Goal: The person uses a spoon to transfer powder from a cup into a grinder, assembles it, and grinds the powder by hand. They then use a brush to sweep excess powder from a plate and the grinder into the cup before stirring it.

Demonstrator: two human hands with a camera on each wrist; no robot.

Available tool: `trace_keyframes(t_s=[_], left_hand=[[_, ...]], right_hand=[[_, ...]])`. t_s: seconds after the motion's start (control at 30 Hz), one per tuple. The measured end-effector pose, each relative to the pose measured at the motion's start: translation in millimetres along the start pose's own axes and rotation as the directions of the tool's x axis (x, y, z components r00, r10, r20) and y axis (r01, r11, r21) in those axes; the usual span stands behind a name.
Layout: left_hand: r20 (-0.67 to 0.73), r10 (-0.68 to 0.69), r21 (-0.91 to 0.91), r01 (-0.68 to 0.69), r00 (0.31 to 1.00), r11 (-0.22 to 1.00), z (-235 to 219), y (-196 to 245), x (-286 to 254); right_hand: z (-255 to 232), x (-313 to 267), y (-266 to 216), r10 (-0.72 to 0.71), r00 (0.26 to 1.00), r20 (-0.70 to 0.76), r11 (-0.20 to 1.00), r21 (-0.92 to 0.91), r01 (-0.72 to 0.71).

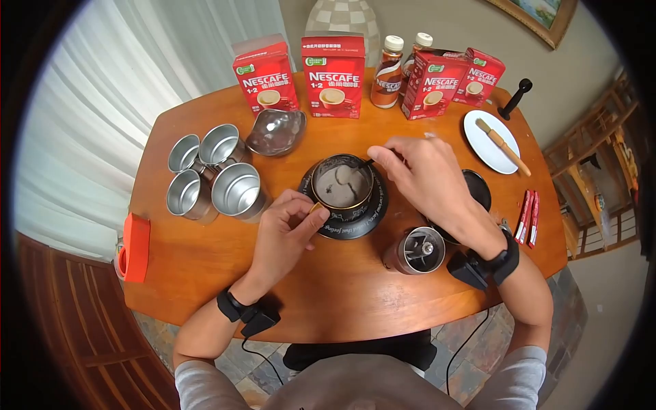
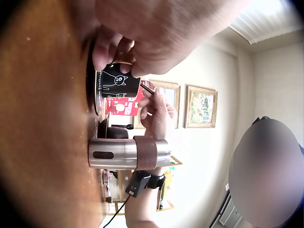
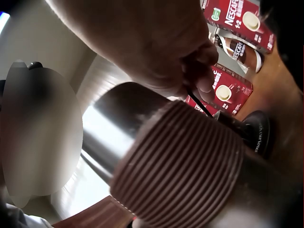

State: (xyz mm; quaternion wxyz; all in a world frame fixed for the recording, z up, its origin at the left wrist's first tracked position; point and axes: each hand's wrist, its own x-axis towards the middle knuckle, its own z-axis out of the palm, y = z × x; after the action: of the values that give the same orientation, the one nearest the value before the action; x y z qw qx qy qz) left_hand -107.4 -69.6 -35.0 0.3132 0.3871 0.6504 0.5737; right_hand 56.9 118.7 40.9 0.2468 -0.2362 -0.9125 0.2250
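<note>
A black cup (image 2: pixel 121 83) with white cat drawings and a gold rim stands on a black saucer (image 1: pixel 379 215) with white lettering. Greyish liquid (image 1: pixel 335 188) with a few dark specks fills much of it. My left hand (image 1: pixel 290 225) pinches the cup's gold handle between thumb and fingers, at the cup's near left side. From the right, my right hand (image 1: pixel 427 167) holds the dark handle of a spoon (image 1: pixel 364 165), whose bowl dips into the liquid. Just below the right forearm stands a steel grinder (image 1: pixel 418 253) with a ribbed brown band, its top uncovered.
Several steel cups (image 1: pixel 236 188) and a dark glass bowl (image 1: pixel 277 131) stand to the left, near an orange-red object (image 1: pixel 135 247). Red Nescafe boxes (image 1: pixel 333 78) and bottles (image 1: pixel 387 75) line the back. A white plate (image 1: pixel 482 140) with a brush (image 1: pixel 504 147) and red sachets (image 1: pixel 526 219) lie right.
</note>
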Motion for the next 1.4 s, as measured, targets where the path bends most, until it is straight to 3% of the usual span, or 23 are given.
trace_keyframes(t_s=[0.17,0.23,0.37,0.4,0.43,0.5,0.53,0.63,0.67,0.77,0.8,0.9,1.0,1.13,1.23,1.4], left_hand=[[-0.026,0.002,0.002,-0.002,1.0,1.0,2,0,-1],[-0.033,0.044,0.017,-0.044,0.998,0.999,1,0,-1],[-0.058,-0.075,-0.037,0.073,0.995,0.997,-7,-2,-2],[-0.123,-0.037,-0.025,0.034,0.992,0.999,-5,9,-8],[-0.166,0.23,0.244,-0.186,0.959,0.952,-11,7,-7],[-0.122,0.357,0.297,-0.309,0.926,0.903,-3,29,-17],[-0.069,0.325,0.317,-0.288,0.943,0.903,11,46,-28],[0.184,0.257,0.326,-0.305,0.949,0.895,47,51,-46],[0.301,0.329,0.407,-0.432,0.895,0.805,58,52,-46],[0.324,0.367,0.465,-0.484,0.872,0.741,87,45,-39],[0.263,0.3,0.397,-0.386,0.917,0.833,92,39,-38],[0.209,0.179,0.316,-0.24,0.961,0.918,100,38,-36],[0.201,0.189,0.243,-0.236,0.961,0.941,99,43,-39],[0.197,0.23,0.285,-0.28,0.953,0.917,92,46,-43],[0.193,0.149,0.251,-0.196,0.97,0.948,88,44,-40],[0.176,0.162,0.251,-0.204,0.971,0.946,87,43,-34]], right_hand=[[-16,-7,0,0.054,0.993,0.105,0.989,-0.143,-0.038],[-32,-20,4,0.096,0.995,-0.011,0.993,-0.066,-0.097],[-73,-68,12,0.282,0.941,-0.185,0.955,0.151,-0.257],[-80,-86,18,0.316,0.922,-0.223,0.941,0.196,-0.275],[-86,-104,24,0.348,0.902,-0.256,0.927,0.241,-0.289],[-88,-139,34,0.439,0.855,-0.277,0.873,0.357,-0.332],[-89,-154,38,0.474,0.834,-0.282,0.849,0.396,-0.349],[-71,-189,45,0.54,0.792,-0.284,0.775,0.534,-0.337],[-65,-196,45,0.548,0.787,-0.283,0.758,0.565,-0.324],[-48,-217,48,0.588,0.77,-0.248,0.693,0.646,-0.321],[-43,-222,49,0.601,0.763,-0.238,0.667,0.676,-0.315],[-32,-233,50,0.621,0.759,-0.196,0.607,0.733,-0.307],[-19,-241,56,0.616,0.773,-0.148,0.583,0.745,-0.322],[-14,-242,58,0.606,0.775,-0.181,0.609,0.731,-0.307],[-15,-241,56,0.609,0.771,-0.188,0.629,0.706,-0.325],[-15,-241,53,0.615,0.767,-0.185,0.643,0.68,-0.352]])
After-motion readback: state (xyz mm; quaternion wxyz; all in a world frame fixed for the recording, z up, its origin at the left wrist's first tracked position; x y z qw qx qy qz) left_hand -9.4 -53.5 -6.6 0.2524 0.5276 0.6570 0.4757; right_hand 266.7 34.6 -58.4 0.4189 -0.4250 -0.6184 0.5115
